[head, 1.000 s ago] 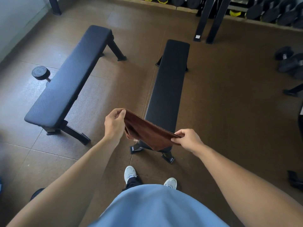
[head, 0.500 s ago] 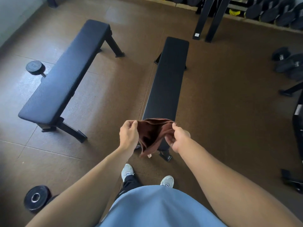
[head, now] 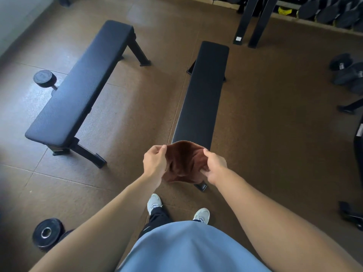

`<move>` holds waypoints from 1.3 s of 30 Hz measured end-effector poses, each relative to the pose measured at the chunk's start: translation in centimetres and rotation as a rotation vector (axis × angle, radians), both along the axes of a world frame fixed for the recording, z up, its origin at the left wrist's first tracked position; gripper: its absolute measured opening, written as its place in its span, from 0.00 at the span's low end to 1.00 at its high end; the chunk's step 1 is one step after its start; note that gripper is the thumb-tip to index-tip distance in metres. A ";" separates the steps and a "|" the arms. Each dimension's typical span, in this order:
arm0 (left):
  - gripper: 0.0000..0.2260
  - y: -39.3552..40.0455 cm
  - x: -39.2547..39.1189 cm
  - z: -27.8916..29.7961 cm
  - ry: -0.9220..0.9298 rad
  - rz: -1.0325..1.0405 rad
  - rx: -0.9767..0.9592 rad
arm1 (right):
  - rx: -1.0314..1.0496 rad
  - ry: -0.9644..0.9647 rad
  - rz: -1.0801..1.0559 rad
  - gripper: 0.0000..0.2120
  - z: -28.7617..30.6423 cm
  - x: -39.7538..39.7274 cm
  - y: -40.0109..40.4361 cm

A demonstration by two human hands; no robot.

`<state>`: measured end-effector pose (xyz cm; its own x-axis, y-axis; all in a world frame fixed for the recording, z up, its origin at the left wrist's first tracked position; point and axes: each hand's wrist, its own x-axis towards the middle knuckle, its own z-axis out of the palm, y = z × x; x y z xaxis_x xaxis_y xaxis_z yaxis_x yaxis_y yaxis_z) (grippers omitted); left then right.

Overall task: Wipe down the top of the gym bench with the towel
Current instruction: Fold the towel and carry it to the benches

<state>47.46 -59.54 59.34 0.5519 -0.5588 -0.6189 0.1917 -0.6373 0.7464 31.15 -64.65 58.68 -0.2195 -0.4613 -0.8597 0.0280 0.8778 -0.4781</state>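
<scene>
Brown gym floor (head: 265,134), two black benches; left hand (head: 155,162) and right hand (head: 215,166) pinch the towel (head: 184,161)

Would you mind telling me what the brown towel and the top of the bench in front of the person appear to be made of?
The brown towel looks like soft terry or microfibre cloth: matte, and it sags in folds between the two hands. The bench top looks like padded black vinyl or faux leather: smooth, with rounded edges and a faint sheen along its left side. Neither can be confirmed.

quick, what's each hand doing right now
Left hand: fingers pinch the brown towel at its left edge.
Right hand: fingers grip the towel's right edge.
</scene>
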 end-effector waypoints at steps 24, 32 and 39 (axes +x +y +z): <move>0.17 -0.4 -0.8 0.5 0.417 -0.125 -0.104 | -0.495 0.015 0.741 0.15 0.3 2.3 1.2; 0.17 -0.9 3.9 1.6 0.096 -0.211 -0.025 | -0.522 0.118 0.782 0.12 0.2 2.6 -0.1; 0.27 -3.0 7.2 0.6 -0.102 -0.906 0.077 | -0.516 0.041 0.858 0.12 1.8 2.1 -3.2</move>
